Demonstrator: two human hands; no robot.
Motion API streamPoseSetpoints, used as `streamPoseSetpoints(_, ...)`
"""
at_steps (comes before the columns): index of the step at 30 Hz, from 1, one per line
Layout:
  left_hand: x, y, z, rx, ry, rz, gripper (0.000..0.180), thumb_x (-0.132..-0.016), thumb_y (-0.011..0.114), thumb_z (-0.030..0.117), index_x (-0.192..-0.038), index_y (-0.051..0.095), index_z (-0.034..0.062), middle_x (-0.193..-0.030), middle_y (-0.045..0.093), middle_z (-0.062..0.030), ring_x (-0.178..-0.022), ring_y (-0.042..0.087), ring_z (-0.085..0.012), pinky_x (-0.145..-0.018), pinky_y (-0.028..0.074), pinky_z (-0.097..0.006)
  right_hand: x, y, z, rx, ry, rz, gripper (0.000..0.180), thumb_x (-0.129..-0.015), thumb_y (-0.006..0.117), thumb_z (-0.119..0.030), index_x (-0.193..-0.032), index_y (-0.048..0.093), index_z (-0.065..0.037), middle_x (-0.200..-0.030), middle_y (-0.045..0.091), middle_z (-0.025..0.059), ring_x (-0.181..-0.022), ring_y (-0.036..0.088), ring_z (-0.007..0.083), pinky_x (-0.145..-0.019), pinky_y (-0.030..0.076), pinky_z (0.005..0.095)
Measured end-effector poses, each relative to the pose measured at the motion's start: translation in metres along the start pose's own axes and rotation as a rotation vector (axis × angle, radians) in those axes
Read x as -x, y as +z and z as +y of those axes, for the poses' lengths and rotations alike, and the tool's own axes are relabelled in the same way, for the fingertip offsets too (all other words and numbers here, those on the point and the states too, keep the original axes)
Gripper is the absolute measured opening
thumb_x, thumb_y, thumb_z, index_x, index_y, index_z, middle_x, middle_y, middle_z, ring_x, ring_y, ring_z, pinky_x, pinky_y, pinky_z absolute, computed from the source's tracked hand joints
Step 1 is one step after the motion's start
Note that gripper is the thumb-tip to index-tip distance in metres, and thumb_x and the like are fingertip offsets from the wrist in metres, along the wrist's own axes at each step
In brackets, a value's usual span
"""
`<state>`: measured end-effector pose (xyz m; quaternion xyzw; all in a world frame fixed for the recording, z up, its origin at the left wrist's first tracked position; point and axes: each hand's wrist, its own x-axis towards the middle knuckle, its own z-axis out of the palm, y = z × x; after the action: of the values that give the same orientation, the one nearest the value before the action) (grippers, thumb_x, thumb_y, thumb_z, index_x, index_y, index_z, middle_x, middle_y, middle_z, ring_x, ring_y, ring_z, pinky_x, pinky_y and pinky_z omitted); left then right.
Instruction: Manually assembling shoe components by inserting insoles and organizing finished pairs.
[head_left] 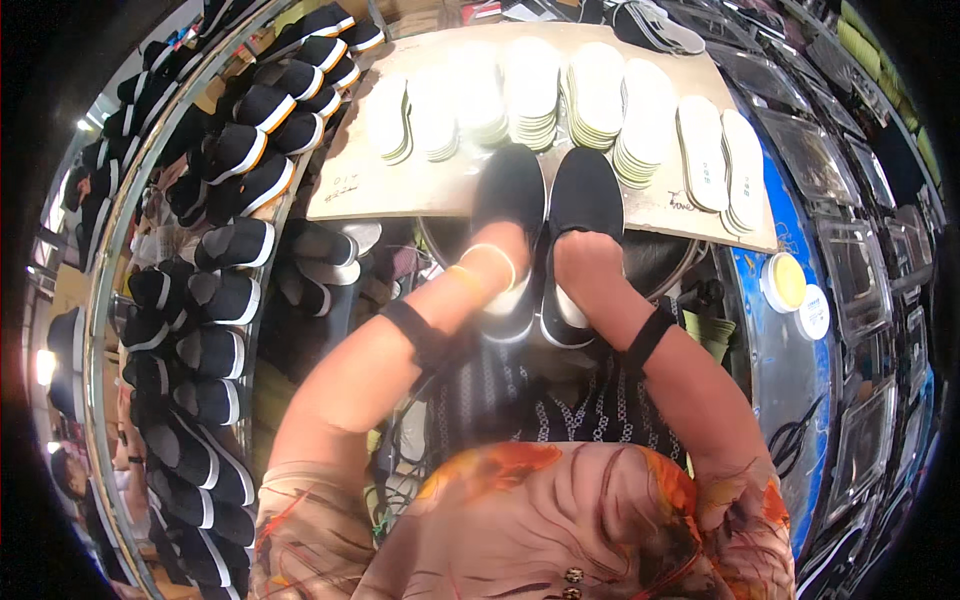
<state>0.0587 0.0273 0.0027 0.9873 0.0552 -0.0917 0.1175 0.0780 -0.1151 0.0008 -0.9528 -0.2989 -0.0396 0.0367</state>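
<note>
Two black slip-on shoes with white sole edges lie side by side, toes pointing away from me and reaching over the near edge of the board. My left hand (507, 248) reaches into the opening of the left shoe (508, 185). Its fingers are hidden inside, and the area is slightly blurred. My right hand (588, 260) is curled at the opening of the right shoe (588, 190), gripping it there, with the fingertips tucked inside. Stacks of pale insoles (532, 85) stand on the board just beyond the toes.
The light board (350, 190) spans the far side before me. Racks of black shoes (225, 300) line the left. At right, a blue surface (755, 300) carries a yellow round container (783, 282), a white lid (812, 312) and scissors (797, 437). Clear plastic trays (855, 275) stand beyond.
</note>
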Motion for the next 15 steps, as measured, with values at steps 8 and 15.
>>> streamPoseSetpoints(8, 0.019, 0.014, 0.005, -0.027, -0.049, 0.158, 0.032, -0.069, 0.064, 0.012, -0.099, 0.058, -0.0012, -0.093, 0.061, -0.0229, -0.087, 0.063, -0.0284, -0.073, 0.051, -0.034, 0.008, -0.019, 0.03, -0.04, -0.234, -0.367, 0.014, -0.068, 0.06, -0.013, -0.079, 0.067, -0.008, -0.085, 0.066, 0.0115, -0.08, 0.065, 0.0277, -0.069, 0.051, 0.0364)
streamPoseSetpoints(15, 0.023, -0.059, 0.033, -0.4, -0.04, -0.579, 0.028, -0.07, 0.068, 0.023, -0.095, 0.068, 0.0108, -0.099, 0.066, -0.009, -0.09, 0.064, -0.0249, -0.072, 0.051, -0.037, -0.003, -0.024, 0.027, -0.073, -0.513, -0.327, 0.027, -0.071, 0.059, -0.031, -0.084, 0.067, -0.009, -0.083, 0.066, 0.0132, -0.077, 0.065, 0.0266, -0.067, 0.051, 0.0398)
